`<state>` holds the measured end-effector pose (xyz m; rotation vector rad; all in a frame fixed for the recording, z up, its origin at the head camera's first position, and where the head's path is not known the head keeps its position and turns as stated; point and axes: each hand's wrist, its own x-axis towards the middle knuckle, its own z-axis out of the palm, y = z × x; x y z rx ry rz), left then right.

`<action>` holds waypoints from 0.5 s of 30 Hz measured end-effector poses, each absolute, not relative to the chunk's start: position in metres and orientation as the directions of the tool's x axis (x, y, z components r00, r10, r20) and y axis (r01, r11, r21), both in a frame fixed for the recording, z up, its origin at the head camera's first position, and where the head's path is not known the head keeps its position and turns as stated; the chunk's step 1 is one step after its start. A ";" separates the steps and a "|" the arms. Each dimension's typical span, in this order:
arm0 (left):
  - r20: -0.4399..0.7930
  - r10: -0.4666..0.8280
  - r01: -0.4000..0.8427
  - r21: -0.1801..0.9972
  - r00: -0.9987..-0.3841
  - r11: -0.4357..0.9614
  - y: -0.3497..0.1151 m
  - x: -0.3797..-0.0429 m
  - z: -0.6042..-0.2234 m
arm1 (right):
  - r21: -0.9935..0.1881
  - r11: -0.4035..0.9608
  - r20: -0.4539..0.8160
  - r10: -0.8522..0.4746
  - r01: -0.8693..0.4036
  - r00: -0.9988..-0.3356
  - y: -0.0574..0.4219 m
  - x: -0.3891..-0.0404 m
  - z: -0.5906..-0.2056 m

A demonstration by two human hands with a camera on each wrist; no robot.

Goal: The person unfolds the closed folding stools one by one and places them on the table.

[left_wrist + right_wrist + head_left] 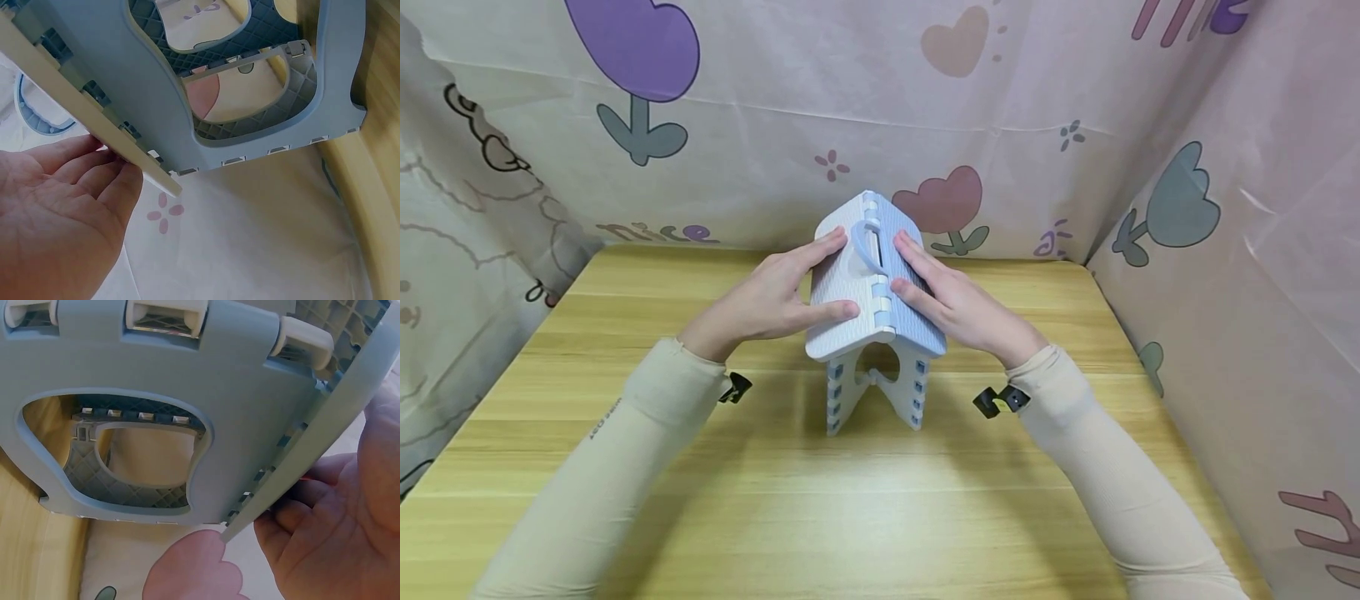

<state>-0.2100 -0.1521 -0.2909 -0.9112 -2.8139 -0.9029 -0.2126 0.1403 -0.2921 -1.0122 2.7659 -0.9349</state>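
A folding step stool (844,335) of white and pale blue plastic stands upright on the table, half folded. Its two top panels slope down from a hinged ridge like a roof, with a loop-shaped handle (866,247) on the ridge. My left hand (775,292) presses on the white panel, fingers and thumb extended. Opposite it, my right hand (964,307) lies with straight fingers on the blue panel. In the left wrist view the left fingers (81,164) touch the panel's outer face; the right wrist view shows the right fingers (300,506) against the other panel. Below, the legs are partly spread.
A wood-grain table (880,508) carries the stool. Behind it hangs a printed cloth (790,92) with hearts and flowers, and similar cloth rises at the left and right sides. A small black camera mount sits at each wrist.
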 end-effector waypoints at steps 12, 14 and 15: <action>0.187 0.515 0.531 0.507 -0.837 0.679 -0.152 -0.210 -0.287 | -0.532 0.623 0.153 -0.595 -0.574 -0.789 0.139 -0.211 -0.294; 0.180 0.515 0.528 0.503 -0.838 0.684 -0.152 -0.211 -0.287 | -0.531 0.627 0.150 -0.592 -0.570 -0.792 0.139 -0.210 -0.293; 0.179 0.516 0.529 0.502 -0.838 0.685 -0.152 -0.211 -0.287 | -0.530 0.630 0.148 -0.591 -0.568 -0.793 0.140 -0.210 -0.293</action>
